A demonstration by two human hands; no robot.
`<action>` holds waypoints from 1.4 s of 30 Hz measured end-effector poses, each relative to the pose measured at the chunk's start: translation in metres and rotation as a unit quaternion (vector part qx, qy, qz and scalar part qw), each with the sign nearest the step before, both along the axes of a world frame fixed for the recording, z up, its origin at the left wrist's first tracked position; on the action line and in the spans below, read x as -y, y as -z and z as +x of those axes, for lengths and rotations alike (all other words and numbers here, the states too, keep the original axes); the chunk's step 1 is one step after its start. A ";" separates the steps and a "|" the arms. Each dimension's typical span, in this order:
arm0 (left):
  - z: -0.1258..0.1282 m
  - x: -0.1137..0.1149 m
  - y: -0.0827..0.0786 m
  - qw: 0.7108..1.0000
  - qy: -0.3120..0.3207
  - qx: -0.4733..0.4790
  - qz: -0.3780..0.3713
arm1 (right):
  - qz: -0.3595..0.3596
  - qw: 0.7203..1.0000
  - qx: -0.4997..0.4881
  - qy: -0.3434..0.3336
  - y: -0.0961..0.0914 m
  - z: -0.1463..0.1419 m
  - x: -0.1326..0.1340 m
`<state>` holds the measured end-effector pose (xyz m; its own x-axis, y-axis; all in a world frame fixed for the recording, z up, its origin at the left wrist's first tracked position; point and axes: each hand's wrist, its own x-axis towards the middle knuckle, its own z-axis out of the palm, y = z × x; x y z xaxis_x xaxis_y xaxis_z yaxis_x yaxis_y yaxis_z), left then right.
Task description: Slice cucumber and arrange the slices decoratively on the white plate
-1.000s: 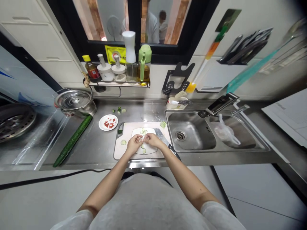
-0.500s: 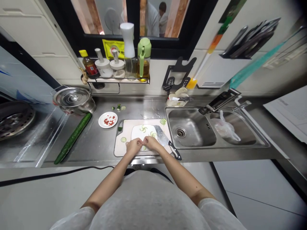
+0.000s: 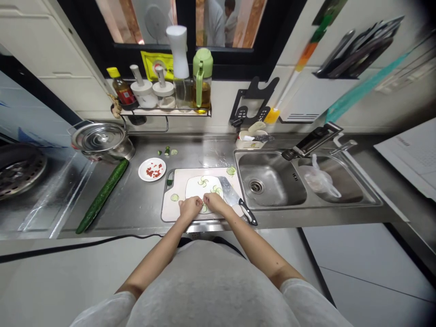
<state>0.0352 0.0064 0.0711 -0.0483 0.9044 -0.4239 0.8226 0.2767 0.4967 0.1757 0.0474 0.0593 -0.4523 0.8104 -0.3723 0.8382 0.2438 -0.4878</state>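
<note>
My left hand (image 3: 190, 208) and my right hand (image 3: 214, 203) meet over the front part of a white squarish plate (image 3: 193, 187). Both have their fingers pinched together, nearly touching; what is between them is too small to make out. Thin cucumber slices (image 3: 203, 181) lie on the plate in curved, pinwheel-like groups, with some pale green slices just under my fingers. Beneath the plate is a pale cutting board (image 3: 171, 211). A knife (image 3: 248, 212) with a black handle rests at the board's right side. Round cucumber slices (image 3: 175, 197) and a cucumber end (image 3: 169, 181) lie on its left.
A round plate (image 3: 141, 170) of red bits stands left of the board. Further left are a long cucumber (image 3: 102, 196) and a lidded steel pot (image 3: 102, 138). A double sink (image 3: 272, 181) is on the right. Bottles fill a wall rack (image 3: 170, 111) behind.
My view has shifted slightly. Both hands stay pinched together at the same spot over the plate, with only small finger movement.
</note>
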 end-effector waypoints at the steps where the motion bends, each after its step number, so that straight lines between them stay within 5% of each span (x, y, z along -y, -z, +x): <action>1: 0.000 0.000 0.000 1.000 0.001 0.000 0.001 | 0.002 1.000 0.004 -0.004 0.000 0.000 -0.001; 13: 0.006 0.000 0.000 0.999 0.011 -0.042 0.018 | 0.025 0.998 0.055 -0.024 -0.007 -0.002 0.001; 22: -0.016 0.009 0.006 0.995 -0.005 -0.059 0.075 | 0.113 0.991 0.046 0.052 -0.018 0.013 0.030; 28: -0.015 0.011 0.008 0.995 0.016 -0.062 0.071 | 0.137 0.989 0.061 -0.016 -0.010 0.015 0.063; 35: -0.007 0.008 0.007 0.996 0.018 -0.062 0.062 | 0.123 0.990 0.070 -0.023 -0.006 0.014 0.065; 42: -0.029 0.004 -0.002 0.993 -0.053 -0.054 0.093 | 0.121 0.990 -0.014 0.070 -0.007 0.028 0.056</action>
